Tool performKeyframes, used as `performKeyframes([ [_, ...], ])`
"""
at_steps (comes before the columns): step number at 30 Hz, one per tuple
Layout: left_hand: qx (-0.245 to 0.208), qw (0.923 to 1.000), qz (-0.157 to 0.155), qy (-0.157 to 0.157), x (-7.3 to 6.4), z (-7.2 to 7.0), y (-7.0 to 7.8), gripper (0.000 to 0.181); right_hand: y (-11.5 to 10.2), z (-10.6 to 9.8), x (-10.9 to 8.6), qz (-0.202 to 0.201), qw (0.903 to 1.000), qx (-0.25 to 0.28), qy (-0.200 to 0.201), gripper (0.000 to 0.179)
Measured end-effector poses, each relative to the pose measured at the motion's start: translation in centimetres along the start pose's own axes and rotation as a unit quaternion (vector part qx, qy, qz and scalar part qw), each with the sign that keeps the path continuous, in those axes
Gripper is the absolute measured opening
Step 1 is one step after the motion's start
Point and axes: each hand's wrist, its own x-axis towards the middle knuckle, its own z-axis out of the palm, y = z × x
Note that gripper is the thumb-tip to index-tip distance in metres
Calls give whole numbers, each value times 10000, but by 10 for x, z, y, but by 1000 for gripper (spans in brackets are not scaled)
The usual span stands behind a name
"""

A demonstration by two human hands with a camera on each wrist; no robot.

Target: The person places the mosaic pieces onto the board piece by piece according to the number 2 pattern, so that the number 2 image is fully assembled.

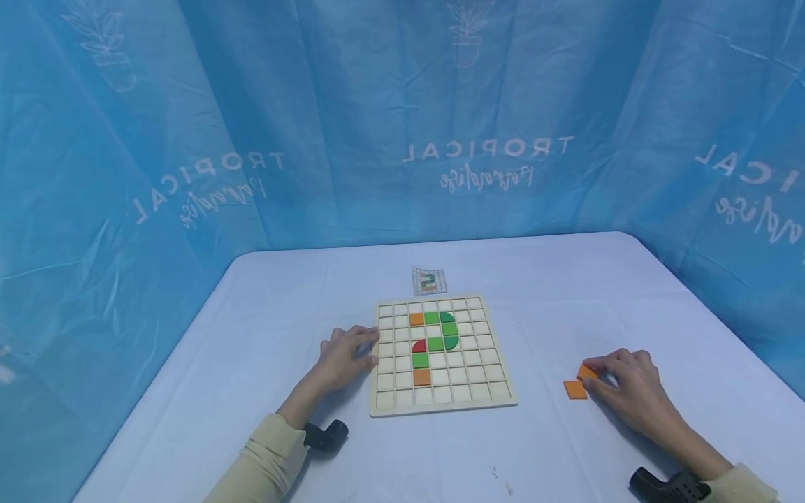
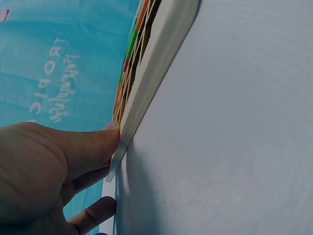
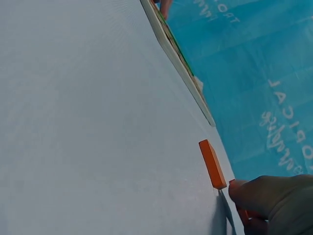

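A pale square grid board [image 1: 472, 396] lies mid-table, with orange, green and red tiles set in a winding line on it. My left hand [image 1: 346, 356] touches the board's left edge; in the left wrist view the thumb [image 2: 95, 144] presses against its side. Off to the right, my right hand [image 1: 632, 388] pinches an orange tile [image 1: 587, 372] between thumb and fingers. Another orange tile [image 1: 575, 390] lies flat on the cloth just beside it. In the right wrist view the fingers mostly hide the pinched tile, while the loose orange tile [image 3: 212, 164] shows plainly.
Behind the board lies a small printed card [image 1: 430, 281] with a gridded pattern. A white cloth [image 1: 302, 279] covers the table, and a blue printed curtain [image 1: 352, 105] hangs around the back and sides.
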Motion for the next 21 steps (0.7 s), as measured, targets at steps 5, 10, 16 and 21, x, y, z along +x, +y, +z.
performKeyframes([
  [5,41,10000,4,6,-1,0,0,47,-10,2,8,-290,9990,227,242,30],
  [10,-1,10000,21,-7,-1,1,0,46,-25,7,17,-403,9984,363,132,27],
  [16,-18,10000,16,-21,-1,1,0,47,-43,19,26,-572,9971,500,42,28],
  [21,-32,10000,-29,-13,0,-1,1,47,-55,33,35,-1020,9922,699,149,27],
])
